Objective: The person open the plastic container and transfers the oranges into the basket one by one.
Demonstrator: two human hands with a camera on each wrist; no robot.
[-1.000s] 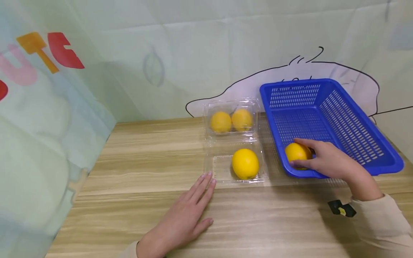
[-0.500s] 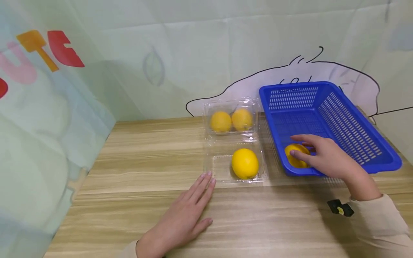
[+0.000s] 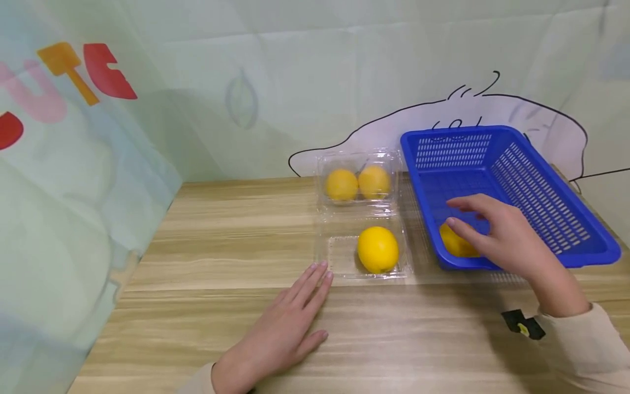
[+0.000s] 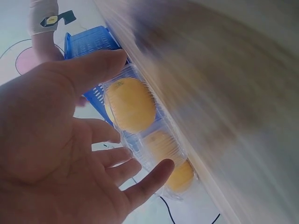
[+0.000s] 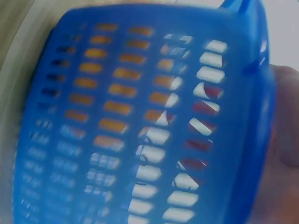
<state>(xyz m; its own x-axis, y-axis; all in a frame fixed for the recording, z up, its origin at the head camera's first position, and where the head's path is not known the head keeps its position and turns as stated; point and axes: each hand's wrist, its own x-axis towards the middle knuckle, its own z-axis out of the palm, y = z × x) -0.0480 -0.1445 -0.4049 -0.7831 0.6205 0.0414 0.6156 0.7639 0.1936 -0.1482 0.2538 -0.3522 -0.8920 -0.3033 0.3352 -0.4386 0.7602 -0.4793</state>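
In the head view, my right hand [image 3: 512, 241] hovers over the near left corner of a blue plastic basket [image 3: 455, 186], thumb and fingers spread. Below it, partly hidden, an orange [image 3: 455, 243] lies in the basket. My left hand [image 3: 280, 334] rests flat on the table, fingertips at the near left corner of a clear plastic clamshell box [image 3: 342, 254]. One orange [image 3: 378, 249] sits in the box's near half. Two more oranges [image 3: 342, 185] show through its far half. The right wrist view has the slotted basket wall [image 5: 140, 14] in front of my right hand [image 5: 287, 140].
The wooden table [image 3: 226, 241] ends at a printed cloth backdrop [image 3: 197, 98] behind and at the left. The basket stands just right of the box, with a narrow strip of table between them.
My right hand has let go of the orange in the basket; its fingers have spread and risen above the fruit. My left hand stays in place. The head view has shifted slightly.
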